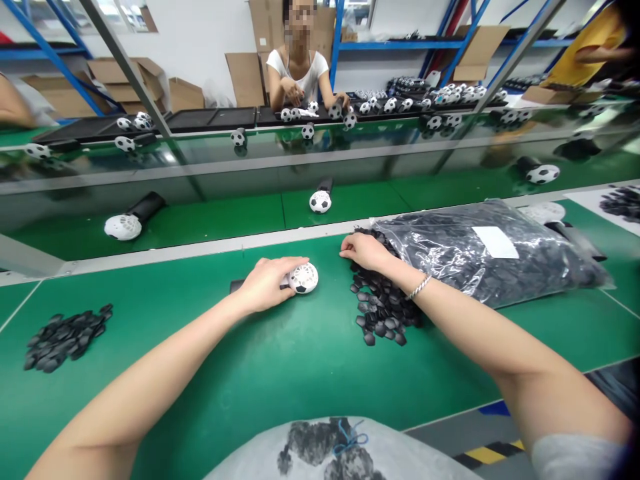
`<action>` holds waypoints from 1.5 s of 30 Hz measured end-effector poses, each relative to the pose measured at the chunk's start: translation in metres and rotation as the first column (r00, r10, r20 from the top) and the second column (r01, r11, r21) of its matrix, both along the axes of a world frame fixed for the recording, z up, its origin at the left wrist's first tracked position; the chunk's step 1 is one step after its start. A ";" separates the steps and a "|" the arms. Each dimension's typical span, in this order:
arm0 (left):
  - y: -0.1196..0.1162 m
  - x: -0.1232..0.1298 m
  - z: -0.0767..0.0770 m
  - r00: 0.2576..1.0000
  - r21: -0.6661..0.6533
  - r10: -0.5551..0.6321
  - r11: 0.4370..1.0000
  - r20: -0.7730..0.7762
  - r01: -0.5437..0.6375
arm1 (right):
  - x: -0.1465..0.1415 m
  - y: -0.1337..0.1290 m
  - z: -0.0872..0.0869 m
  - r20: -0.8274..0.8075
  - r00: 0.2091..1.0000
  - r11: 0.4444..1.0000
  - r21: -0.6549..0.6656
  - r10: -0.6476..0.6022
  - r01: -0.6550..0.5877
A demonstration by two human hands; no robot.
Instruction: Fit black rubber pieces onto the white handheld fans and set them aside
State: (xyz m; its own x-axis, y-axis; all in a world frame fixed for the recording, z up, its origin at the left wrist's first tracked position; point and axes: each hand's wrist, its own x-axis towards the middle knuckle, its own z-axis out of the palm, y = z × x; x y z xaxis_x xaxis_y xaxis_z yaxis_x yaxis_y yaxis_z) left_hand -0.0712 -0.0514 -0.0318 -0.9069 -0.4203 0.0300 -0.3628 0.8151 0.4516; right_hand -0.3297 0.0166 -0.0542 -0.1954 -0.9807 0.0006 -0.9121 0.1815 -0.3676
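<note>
Left hand is grasping the white ball near the far edge of the green surface, thumb on the near side, fingers over the far side, a black handle showing left of the hand. Right hand is curling its fingers over the far end of the loose black pieces, can't tell if pinching one. Clear bag is lying along the far edge, right beside that pile.

Bench brightly, fairly evenly lit; soft shadows cast. Black pcs, approx. 4 o'clock, rendered fairly sharp. Strong glare thrown by plastic bag, 3 o'clock. Yellow shirt, 2 o'clock, blurred; pic edges stretched.
</note>
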 end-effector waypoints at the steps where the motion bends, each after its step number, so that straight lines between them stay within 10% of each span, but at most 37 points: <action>1: -0.002 0.000 0.000 1.000 -0.016 -0.005 1.000 0.007 0.006 | 0.002 0.002 0.000 0.008 1.000 1.000 0.003 0.013 -0.013; 12: 0.005 0.003 0.002 0.997 -0.058 0.043 0.998 0.066 -0.040 | 0.063 0.043 0.022 0.158 0.902 0.905 -0.215 0.403 -0.367; 38: 0.013 -0.005 -0.011 0.971 0.059 0.238 0.970 -0.038 -0.235 | 0.095 0.028 0.015 0.464 0.813 0.934 -0.227 0.352 -0.275; 45: 0.007 0.006 0.006 0.996 0.134 -0.070 0.989 0.053 0.062 | 0.036 0.036 0.029 0.301 0.940 0.979 -0.172 0.162 -0.113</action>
State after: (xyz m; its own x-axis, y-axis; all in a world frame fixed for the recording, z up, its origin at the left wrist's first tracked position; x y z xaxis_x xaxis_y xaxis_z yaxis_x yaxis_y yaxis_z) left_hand -0.0652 -0.0446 -0.0257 -0.9314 -0.3565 -0.0743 -0.3385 0.7726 0.5370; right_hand -0.2934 0.0530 -0.0253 -0.0728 -0.9912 0.1105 -0.7592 -0.0168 -0.6506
